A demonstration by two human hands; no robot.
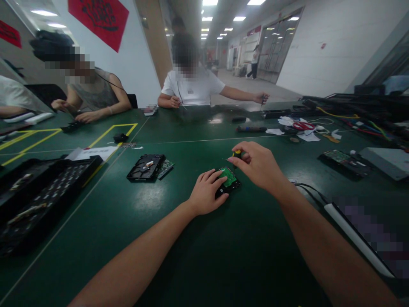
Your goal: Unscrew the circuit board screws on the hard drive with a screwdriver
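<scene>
A hard drive (pixel 228 176) with a green circuit board facing up rests on the green table in front of me. My left hand (pixel 207 189) lies over its left side, fingers spread across the top and thumb along the near edge, holding it against the table. Above the drive's far right corner, my right hand (pixel 255 162) pinches a small screwdriver (pixel 237 153) by its yellow and black handle. The screwdriver points down at the drive; whether its tip touches a screw is too small to tell.
Left of the drive lie an opened black drive housing (pixel 145 167) and a loose circuit board (pixel 166 169). A black parts tray (pixel 47 192) stands at far left. Another drive (pixel 343 163) and a metal box (pixel 385 163) sit at right. Co-workers sit across the table.
</scene>
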